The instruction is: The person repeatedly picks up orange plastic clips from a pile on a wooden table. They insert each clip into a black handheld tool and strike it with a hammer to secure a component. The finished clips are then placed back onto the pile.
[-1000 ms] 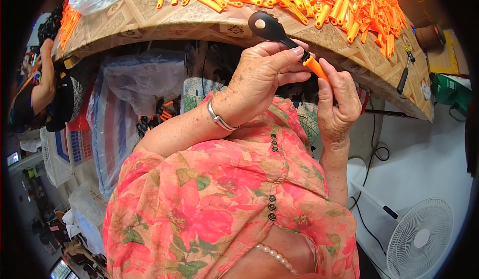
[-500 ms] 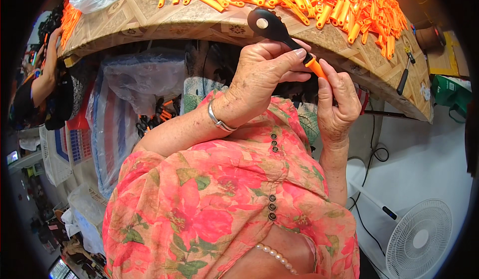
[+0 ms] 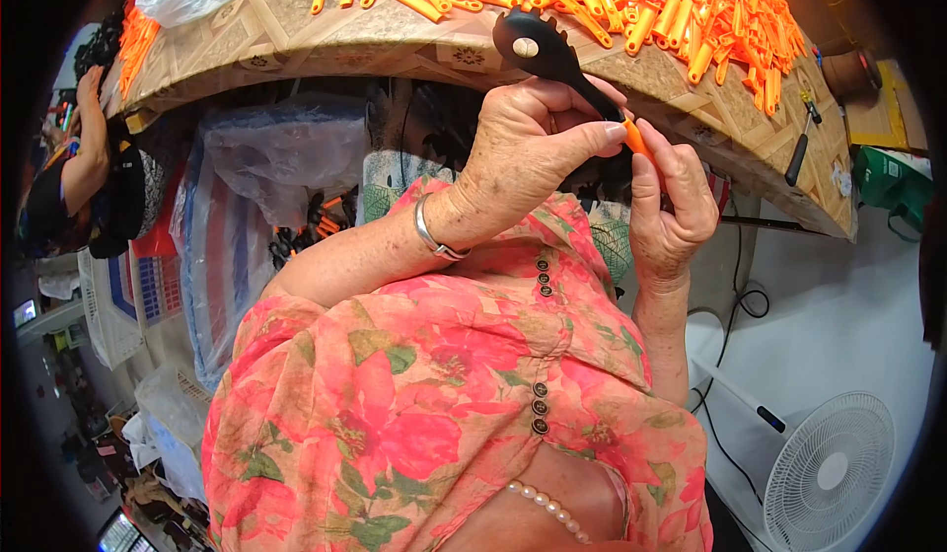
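Left hand (image 3: 533, 138) closed, thumb and fingers round neck of black toothed spoon (image 3: 564, 64), head toward 11 o'clock. Right hand (image 3: 673, 202), at 4 o'clock from left, pinches orange handle (image 3: 634, 139), mostly hidden by fingers. Changed within last second: left hand shifted toward right; notched black tang gone from sight, neck now meets orange, so joint looks more fully seated. Tabletop (image 3: 395, 44) beyond, orange handle pile (image 3: 681, 24) at 1 o'clock.

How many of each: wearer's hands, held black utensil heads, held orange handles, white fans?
Left hand and right hand: 2
Black utensil head: 1
Held orange handle: 1
White fan: 1
Total: 5
Orange pile excluded: too overlapped to count.
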Available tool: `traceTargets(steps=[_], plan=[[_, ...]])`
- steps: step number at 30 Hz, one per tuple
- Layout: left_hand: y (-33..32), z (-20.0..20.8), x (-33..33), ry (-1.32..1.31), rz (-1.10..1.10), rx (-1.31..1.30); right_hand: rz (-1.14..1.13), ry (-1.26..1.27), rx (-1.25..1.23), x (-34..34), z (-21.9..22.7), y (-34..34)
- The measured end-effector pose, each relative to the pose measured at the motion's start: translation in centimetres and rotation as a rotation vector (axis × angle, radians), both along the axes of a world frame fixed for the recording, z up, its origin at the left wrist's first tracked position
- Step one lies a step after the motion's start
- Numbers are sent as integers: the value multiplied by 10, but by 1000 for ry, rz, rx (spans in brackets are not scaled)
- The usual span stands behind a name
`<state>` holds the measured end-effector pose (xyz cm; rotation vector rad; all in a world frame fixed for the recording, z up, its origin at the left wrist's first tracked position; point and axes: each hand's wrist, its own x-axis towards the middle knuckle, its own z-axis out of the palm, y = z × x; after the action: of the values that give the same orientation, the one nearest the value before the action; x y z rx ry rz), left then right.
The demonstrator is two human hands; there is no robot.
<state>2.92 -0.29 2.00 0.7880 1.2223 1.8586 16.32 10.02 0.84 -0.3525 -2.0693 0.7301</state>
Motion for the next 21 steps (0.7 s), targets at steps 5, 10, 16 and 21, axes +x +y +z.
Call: traceTargets(steps=[5, 10, 16, 21], plan=[[1, -6, 3, -45, -55, 62, 30, 41, -339, -1, 4, -7], [0, -8, 2, 40, -79, 106, 129, 35, -576, 2, 6, -7], [0, -10, 1, 517, 2, 170, 166, 29, -598, 4, 6, -9], [-2, -12, 3, 783, 125, 209, 221, 27, -645, 6, 3, -11]])
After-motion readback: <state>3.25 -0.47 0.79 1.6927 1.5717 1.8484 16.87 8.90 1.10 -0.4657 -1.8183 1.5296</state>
